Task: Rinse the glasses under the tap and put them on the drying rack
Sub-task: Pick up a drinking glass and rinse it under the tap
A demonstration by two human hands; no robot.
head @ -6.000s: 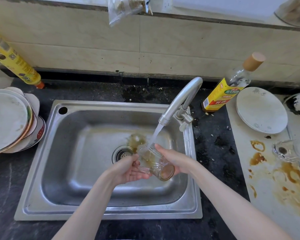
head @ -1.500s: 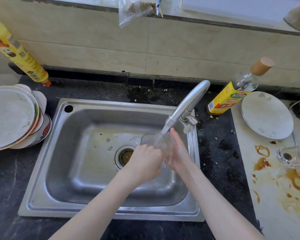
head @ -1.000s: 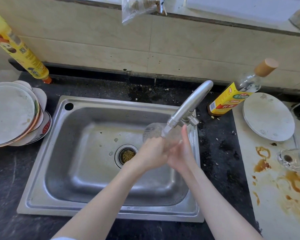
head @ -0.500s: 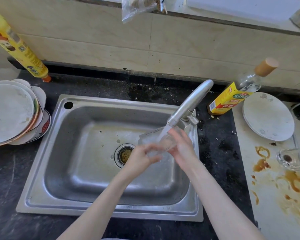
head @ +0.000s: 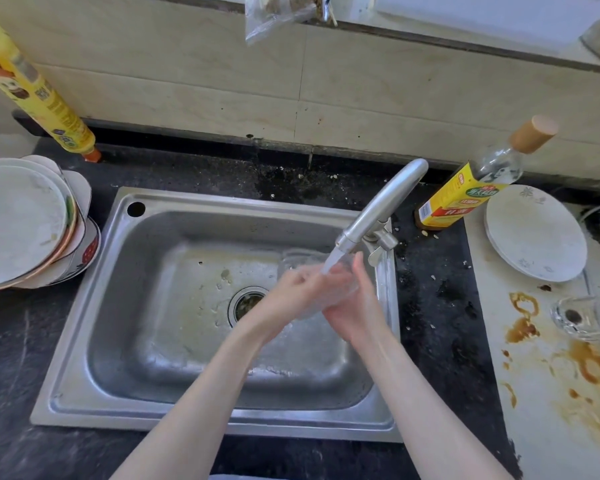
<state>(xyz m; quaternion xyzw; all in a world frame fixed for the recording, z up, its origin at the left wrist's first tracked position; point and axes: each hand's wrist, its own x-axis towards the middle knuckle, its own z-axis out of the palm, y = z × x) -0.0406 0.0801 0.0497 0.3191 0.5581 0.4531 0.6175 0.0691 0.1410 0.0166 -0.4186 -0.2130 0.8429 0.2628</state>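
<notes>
A clear glass lies tilted under the running tap, over the steel sink. My left hand and my right hand both grip it, one on each side, and water runs onto it between them. The hands hide most of the glass. A second clear glass lies on its side on the stained white mat at the right edge, away from both hands.
A stack of dirty plates stands left of the sink. A yellow bottle leans against the wall at the back left. Right of the tap stand a yellow-labelled bottle and a white plate. Dark worktop surrounds the sink.
The hands have turned the glass under the stream and shifted slightly right. Six seconds ago it held brownish residue lower in the basin; it now looks clear and sits higher, near the spout.
</notes>
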